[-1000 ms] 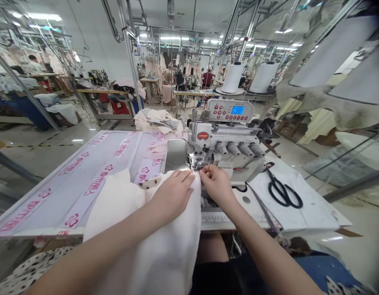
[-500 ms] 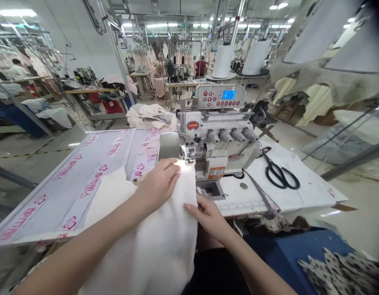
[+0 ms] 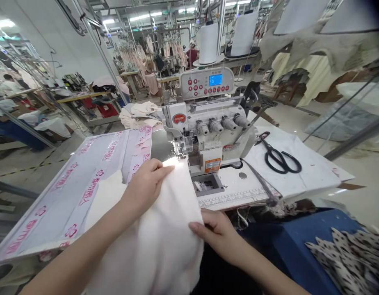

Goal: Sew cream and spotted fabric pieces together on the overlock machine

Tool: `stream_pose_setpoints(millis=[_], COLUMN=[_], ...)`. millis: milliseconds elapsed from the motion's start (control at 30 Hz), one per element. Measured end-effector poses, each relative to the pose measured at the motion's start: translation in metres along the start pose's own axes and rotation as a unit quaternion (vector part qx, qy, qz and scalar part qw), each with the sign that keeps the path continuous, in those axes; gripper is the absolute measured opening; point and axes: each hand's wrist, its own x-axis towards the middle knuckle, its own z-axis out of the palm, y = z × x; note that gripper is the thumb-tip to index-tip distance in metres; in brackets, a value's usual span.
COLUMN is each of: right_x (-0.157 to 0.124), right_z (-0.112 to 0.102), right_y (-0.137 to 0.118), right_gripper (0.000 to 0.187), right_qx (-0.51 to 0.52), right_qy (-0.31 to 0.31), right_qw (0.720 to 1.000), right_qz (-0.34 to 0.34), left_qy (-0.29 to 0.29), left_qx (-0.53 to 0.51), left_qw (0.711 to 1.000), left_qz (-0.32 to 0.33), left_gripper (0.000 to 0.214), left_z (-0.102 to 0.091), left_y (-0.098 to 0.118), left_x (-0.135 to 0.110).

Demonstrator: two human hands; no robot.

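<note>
A large piece of white fabric (image 3: 167,229) hangs from the bed of an overlock sewing machine (image 3: 208,119) down over the table's front edge. Its top edge lies by the lit presser foot (image 3: 179,155). My left hand (image 3: 148,180) is closed on the fabric just left of the foot, thumb and fingers together at the upper edge. Lower down, my right hand (image 3: 215,231) pinches the fabric's right edge between thumb and fingers. Part of the fabric is spread to the left, under my left forearm.
Black scissors (image 3: 277,157) lie on the white surface right of the machine. Plastic sheeting with pink print (image 3: 94,176) covers the table's left side. Cream fabric (image 3: 140,114) is heaped behind. Spotted fabric (image 3: 346,258) rests on a blue container (image 3: 300,241). Thread cones (image 3: 208,43) stand above.
The view has turned slightly right and down. My right hand has moved down along the fabric's edge, farther from the presser foot. My left hand stays near the foot, still gripping.
</note>
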Motion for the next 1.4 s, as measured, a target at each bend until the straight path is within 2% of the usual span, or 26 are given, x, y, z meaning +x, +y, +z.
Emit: stream_pose_setpoints(millis=[100, 400, 600, 700, 900, 1033, 1200, 1400], right_x=[-0.004, 0.002, -0.016, -0.022, -0.014, -0.002, 0.017, 0.044], right_z=[-0.002, -0.001, 0.001, 0.002, -0.003, -0.008, -0.012, -0.015], right_y=[0.0, 0.015, 0.018, 0.023, 0.027, 0.026, 0.02, 0.013], right_gripper=[0.031, 0.037, 0.033, 0.034, 0.042, 0.041, 0.039, 0.042], right_qx=[0.037, -0.05, -0.04, -0.028, -0.071, -0.083, -0.038, 0.033], right_qy=[-0.005, 0.056, 0.027, 0.033, 0.065, 0.067, 0.082, 0.11], right_qw=[0.999, 0.997, 0.999, 0.999, 0.995, 0.994, 0.996, 0.993], right_qz=[0.018, 0.001, -0.017, -0.022, -0.001, 0.006, -0.001, -0.028], left_qy=[-0.006, -0.064, -0.064, -0.061, -0.075, -0.069, -0.028, 0.001], left_qx=[0.013, -0.016, 0.0, 0.012, 0.018, 0.022, -0.025, 0.017], left_qw=[1.0, 0.997, 0.997, 0.998, 0.997, 0.997, 0.999, 0.999], left_qz=[-0.007, -0.033, -0.034, -0.025, 0.011, 0.019, 0.019, 0.039], left_gripper=[0.033, 0.03, 0.032, 0.031, 0.03, 0.031, 0.024, 0.023], left_z=[0.001, -0.003, -0.002, 0.001, 0.002, 0.003, 0.01, 0.017], left_y=[0.004, -0.001, 0.0, -0.003, -0.018, -0.03, -0.052, -0.079], left_x=[0.0, 0.019, 0.022, 0.025, 0.045, 0.059, 0.079, 0.105])
